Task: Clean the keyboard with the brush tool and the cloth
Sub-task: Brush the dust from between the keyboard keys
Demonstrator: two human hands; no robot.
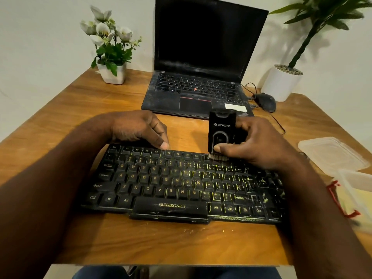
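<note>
Sweeping in short strokes along the key gaps should serve best, since yellowish grit lies thick on the right half of the keyboard (161,188), which sits flat near the table's (161,242) front edge. At its far rim the left hand (138,127), loosely fisted, presses down with its thumb; the right hand (259,146) grips the brush tool (221,131) upright, bristles on the function row.

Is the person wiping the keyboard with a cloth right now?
No, the right hand holds the black brush tool, its bristles on the top row of the keyboard.
</note>
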